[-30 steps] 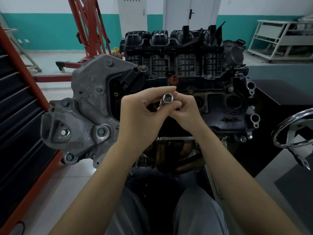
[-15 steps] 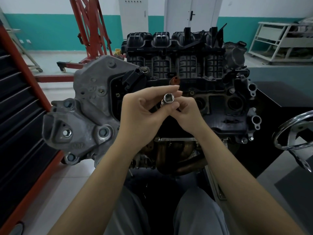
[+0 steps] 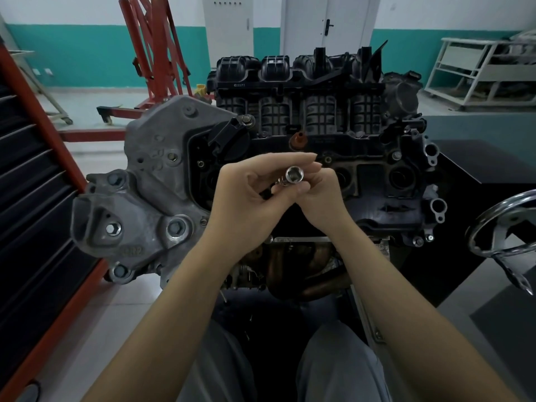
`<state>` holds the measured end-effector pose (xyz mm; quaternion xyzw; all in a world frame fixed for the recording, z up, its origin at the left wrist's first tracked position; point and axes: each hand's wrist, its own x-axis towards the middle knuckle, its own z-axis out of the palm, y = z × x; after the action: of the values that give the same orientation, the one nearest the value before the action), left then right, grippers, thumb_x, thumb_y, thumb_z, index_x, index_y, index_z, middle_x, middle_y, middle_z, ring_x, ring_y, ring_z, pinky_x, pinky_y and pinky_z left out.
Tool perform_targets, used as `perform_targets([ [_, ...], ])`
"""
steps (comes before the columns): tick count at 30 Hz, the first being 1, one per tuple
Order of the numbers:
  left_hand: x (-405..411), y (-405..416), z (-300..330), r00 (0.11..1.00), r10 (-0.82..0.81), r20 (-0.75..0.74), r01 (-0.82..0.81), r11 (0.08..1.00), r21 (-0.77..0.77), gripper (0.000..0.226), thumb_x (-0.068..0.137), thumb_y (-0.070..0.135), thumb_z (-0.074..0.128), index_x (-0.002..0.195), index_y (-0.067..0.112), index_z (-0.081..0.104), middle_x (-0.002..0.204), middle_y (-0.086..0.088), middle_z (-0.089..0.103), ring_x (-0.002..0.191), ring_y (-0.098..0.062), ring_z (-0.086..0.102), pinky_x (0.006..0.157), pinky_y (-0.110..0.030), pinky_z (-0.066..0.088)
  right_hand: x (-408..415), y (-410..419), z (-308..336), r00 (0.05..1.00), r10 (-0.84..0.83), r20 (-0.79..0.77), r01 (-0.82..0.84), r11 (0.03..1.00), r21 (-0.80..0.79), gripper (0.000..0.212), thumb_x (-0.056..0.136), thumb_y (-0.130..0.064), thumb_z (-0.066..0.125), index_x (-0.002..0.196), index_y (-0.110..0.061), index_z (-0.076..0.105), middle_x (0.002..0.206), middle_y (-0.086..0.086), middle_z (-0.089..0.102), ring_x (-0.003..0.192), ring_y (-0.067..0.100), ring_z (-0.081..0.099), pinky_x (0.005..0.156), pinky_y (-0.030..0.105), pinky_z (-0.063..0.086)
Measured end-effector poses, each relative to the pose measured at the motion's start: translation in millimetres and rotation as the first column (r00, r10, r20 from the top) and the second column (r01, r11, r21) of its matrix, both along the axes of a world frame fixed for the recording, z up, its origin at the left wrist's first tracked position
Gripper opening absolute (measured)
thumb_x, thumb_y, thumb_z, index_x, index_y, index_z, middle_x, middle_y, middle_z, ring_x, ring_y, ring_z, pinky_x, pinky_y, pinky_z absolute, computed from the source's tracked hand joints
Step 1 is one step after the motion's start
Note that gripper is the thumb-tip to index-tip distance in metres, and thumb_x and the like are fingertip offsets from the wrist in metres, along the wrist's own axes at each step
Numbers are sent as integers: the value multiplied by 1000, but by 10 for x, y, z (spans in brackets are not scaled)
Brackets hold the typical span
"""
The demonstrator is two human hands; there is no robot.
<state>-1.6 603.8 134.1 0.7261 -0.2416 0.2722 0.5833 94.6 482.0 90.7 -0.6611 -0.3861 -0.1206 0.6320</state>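
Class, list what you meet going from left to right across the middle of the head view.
Tool cabinet → grey engine bracket → left hand → socket → right hand → chrome handwheel.

Both hands meet before the engine (image 3: 319, 134): the left hand (image 3: 249, 201) and right hand (image 3: 322, 195) pinch a chrome socket (image 3: 294, 175), its open end facing the camera.
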Motion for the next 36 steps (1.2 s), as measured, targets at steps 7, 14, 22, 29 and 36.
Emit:
perform_targets([
  [7,11,-4,7,993,114,34,-113,993,-37,31,77,-2,75,104,11,69,93,0,73,91,-12,71,85,-31,56,25,29,-27,999,-22,28,21,999,35,28,81,1,70,95,-22,65,84,-22,70,83,-2,66,75,14,48],
  [14,-6,3,19,999,35,0,-35,998,49,34,78,-3,74,110,2,67,101,-9,72,101,-18,69,92,-37,54,42,16,-57,999,-31,13,31,999,35,23,77,1,70,95,-14,69,80,-16,71,82,3,68,76,20,51],
  [22,-4,-8,19,994,109,19,-109,994,2,32,78,-3,73,108,8,69,98,-3,73,97,-12,70,90,-32,55,25,-12,-29,998,24,53,-25,1000,4,22,84,-7,63,100,-22,62,86,-23,70,87,-3,65,78,15,48],
  [29,2,-33,6,972,224,72,-227,973,42,28,70,8,84,95,10,72,91,0,73,89,-12,70,83,-33,57,68,11,-95,999,-53,2,52,997,54,27,77,10,69,98,-7,69,89,2,72,87,14,69,80,28,54],
  [36,-2,-14,18,1000,-12,19,13,1000,-23,40,76,-12,71,110,10,65,98,0,72,98,-13,70,89,-25,53,44,3,-59,1000,3,-16,-3,999,45,20,80,-9,69,96,-21,66,82,-23,71,83,-2,66,75,16,50],
])
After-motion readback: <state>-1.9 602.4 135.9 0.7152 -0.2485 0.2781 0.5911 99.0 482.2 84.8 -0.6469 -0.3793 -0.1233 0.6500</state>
